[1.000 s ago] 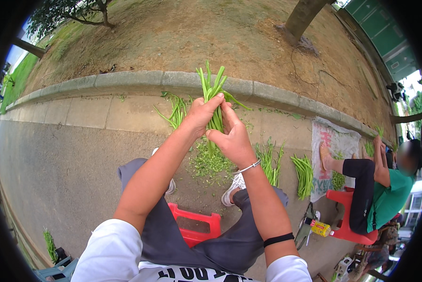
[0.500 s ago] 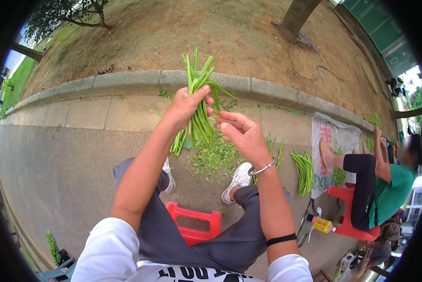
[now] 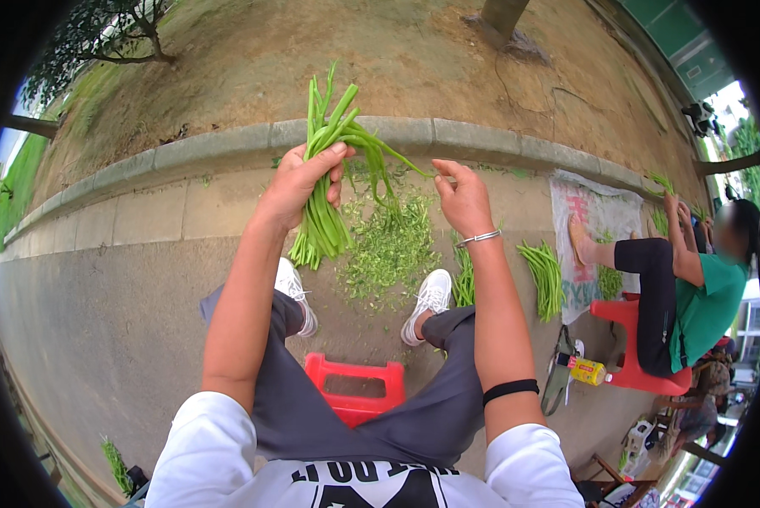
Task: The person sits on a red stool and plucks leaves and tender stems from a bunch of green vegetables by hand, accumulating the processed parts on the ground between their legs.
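Note:
My left hand (image 3: 299, 184) is closed around the middle of a bunch of long green vegetable stalks (image 3: 325, 227), thick ends up and down past the fist. Several thinner stems arch out of the bunch to the right. One of these, a thin green stem (image 3: 409, 164), stretches across to my right hand (image 3: 464, 201), whose thumb and fingers pinch its tip. A metal bangle (image 3: 480, 239) circles that wrist. On the ground below lies a heap of chopped green trimmings (image 3: 388, 245), between and beyond my white shoes (image 3: 431, 296).
A red stool (image 3: 354, 369) is beneath me. Green stalks lie in a bundle (image 3: 542, 279) to the right, beside a pale plastic sheet (image 3: 591, 229). A co-worker in a green top (image 3: 708, 313) sits there on a red stool, near a yellow-labelled bottle (image 3: 587, 371). A stone curb (image 3: 346, 131) runs ahead.
My right hand has moved right and away from the bunch, drawing a thin stem out sideways. My left hand keeps its grip on the stalks, slightly further left in view.

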Motion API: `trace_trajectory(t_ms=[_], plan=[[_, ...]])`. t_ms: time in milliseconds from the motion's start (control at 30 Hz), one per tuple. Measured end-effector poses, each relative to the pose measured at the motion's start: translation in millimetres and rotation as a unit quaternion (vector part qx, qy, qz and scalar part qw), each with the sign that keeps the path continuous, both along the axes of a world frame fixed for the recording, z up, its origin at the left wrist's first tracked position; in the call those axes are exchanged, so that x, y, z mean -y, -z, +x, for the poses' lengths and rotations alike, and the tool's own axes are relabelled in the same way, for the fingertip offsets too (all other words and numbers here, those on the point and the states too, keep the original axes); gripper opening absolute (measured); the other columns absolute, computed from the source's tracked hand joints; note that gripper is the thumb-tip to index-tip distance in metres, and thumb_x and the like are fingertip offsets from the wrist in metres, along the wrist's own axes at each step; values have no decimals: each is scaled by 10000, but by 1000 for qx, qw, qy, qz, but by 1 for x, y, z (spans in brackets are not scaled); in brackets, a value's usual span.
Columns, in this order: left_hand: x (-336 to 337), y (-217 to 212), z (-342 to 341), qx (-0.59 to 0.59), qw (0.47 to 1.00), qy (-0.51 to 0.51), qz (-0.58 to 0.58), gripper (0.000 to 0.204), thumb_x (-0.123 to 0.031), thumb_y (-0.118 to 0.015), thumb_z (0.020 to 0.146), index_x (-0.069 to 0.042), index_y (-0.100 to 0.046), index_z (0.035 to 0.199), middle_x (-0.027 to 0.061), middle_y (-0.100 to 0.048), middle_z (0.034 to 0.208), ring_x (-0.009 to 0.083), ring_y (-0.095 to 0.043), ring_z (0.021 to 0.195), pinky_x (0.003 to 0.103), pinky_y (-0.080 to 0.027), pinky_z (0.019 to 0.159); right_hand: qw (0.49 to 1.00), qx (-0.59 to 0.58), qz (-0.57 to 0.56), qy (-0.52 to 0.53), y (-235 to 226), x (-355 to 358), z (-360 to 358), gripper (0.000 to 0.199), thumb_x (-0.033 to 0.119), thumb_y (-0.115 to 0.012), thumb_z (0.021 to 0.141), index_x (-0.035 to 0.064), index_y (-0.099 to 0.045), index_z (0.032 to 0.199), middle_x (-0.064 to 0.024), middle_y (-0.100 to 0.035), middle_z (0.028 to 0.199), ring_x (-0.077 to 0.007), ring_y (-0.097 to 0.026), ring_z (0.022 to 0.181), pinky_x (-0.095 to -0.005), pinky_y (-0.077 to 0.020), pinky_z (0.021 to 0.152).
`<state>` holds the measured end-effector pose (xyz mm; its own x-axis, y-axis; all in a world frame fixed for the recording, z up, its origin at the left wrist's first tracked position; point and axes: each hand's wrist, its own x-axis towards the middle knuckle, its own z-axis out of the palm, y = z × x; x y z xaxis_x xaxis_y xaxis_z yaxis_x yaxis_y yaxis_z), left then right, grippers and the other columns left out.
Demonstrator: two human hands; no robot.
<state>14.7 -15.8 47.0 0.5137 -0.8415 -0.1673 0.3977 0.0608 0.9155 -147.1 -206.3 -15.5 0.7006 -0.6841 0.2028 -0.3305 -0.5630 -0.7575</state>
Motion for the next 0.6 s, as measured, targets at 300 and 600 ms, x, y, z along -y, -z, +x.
trace_trajectory(t_ms=[300, 600], plan=[[-4, -2, 4, -29, 999, 9, -19, 283, -249, -524, 878, 3, -548, 1004, -24, -447, 630, 77, -450, 478, 245, -400, 460, 998, -48, -15, -41, -2, -12, 0, 156, 143, -591, 778, 60, -639, 900, -130, -638, 830, -286, -613, 748, -366, -478, 655], [-5, -1, 9, -60, 997, 6, -46, 273, -241, -510, 887, 5, -549, 998, -19, -446, 626, 78, -431, 468, 247, -392, 452, 993, -92, -58, -36, -9, -18, 5, 143, 155, -584, 782, 47, -612, 873, -150, -626, 797, -313, -601, 731, -402, -465, 632]])
